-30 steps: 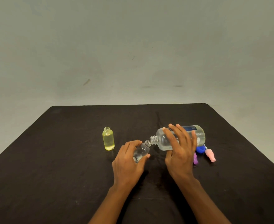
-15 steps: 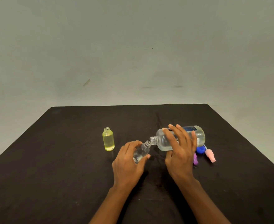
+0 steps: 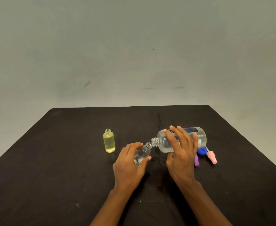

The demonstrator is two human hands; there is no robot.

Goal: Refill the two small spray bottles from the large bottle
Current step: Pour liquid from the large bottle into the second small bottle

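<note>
Table (image 3: 52, 160) edges far — right hand (image 3: 182, 154) tips large bottle (image 3: 163, 144) toward small bottle (image 3: 143, 152).

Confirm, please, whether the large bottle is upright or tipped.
Tipped: the large bottle lies nearly level in the right hand, neck at the small clear bottle.

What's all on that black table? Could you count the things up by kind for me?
Small bottles: 2, the yellow bottle and the clear bottle held by the left hand.
Large bottle: 1, gripped by the right hand.
Loose tops: 3, the blue cap, the pink spray top, the purple top.
Total: 6.
</note>
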